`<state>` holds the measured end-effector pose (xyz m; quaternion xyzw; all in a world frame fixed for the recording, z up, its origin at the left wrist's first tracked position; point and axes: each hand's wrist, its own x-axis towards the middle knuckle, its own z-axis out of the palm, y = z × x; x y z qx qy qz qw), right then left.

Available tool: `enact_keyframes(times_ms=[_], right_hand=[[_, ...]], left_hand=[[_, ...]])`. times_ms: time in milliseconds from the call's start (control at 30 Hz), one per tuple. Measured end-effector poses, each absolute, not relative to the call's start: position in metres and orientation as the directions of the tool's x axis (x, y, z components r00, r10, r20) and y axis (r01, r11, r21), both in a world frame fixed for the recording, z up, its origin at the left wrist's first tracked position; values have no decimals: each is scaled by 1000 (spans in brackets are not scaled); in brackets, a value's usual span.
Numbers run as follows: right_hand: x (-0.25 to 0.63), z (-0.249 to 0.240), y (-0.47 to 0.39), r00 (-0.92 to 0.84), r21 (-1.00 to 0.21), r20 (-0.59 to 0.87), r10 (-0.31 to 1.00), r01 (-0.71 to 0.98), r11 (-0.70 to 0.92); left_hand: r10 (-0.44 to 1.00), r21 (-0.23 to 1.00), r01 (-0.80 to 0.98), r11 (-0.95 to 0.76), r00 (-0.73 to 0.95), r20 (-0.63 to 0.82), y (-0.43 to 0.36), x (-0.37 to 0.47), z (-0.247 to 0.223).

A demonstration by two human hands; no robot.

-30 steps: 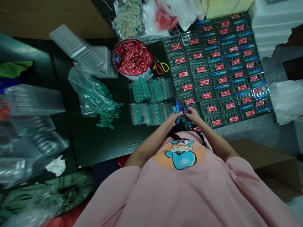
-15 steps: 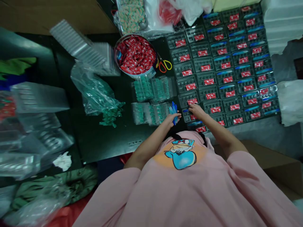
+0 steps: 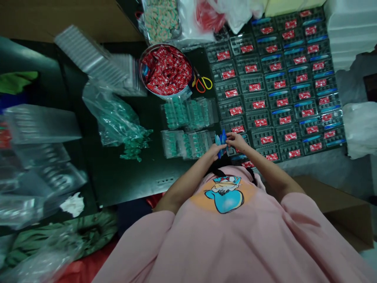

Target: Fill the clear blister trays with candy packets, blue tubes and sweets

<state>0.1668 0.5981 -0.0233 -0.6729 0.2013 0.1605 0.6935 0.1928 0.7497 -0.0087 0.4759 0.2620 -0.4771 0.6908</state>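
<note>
A small bundle of blue pen-shaped sticks [image 3: 218, 140] stands up out of my left hand [image 3: 217, 150], which is closed around it. My right hand [image 3: 236, 142] meets the bundle from the right, its fingers pinched at one of the blue sticks. Under and beside my right hand lie clear plastic trays [image 3: 260, 114], set out in rows. Each visible tray carries a red patterned packet [image 3: 237, 129]. Many trays farther right also have a blue stick along one side. My fingers partly cover the nearest trays.
Left of my hands sit clear boxes of green pieces [image 3: 173, 144] and a plastic bag [image 3: 113, 118] spilling more. Behind are a round tub [image 3: 147, 87] of red packets and scissors [image 3: 203, 83]. Stacked clear trays [image 3: 88, 55] stand farther left; a cardboard box [image 3: 344, 214] is at lower right.
My right hand has moved left from a tray to the blue sticks in my left hand. The left hand stays nearly in place. The whole view has shifted slightly.
</note>
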Motion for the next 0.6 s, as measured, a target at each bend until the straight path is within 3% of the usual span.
enact_keyframes(times_ms=[133,233,300,400,500,600], right_hand=[[187,-22,584,901,-902,-414,-132,-425,-72],[214,-20,563,959,-872,-228,-169,-278,-402],[232,-19,549,989,-763,-123,-80,-146,-630],[252,-21,537,981,-574,-137,137,34,-818],[261,-26,535,939,-437,-210,274,160,-885],[264,-31,535,921,-414,-205,332,226,-882]], left_hand=[[-339,367,914,176,406,-849,752,204,-10],[-319,359,910,206,410,-855,754,212,-13],[-302,358,912,202,405,-863,756,215,-13],[-278,349,917,192,392,-877,758,217,-10],[-273,339,922,185,380,-884,758,218,-5],[-280,329,929,170,366,-888,756,221,-1]])
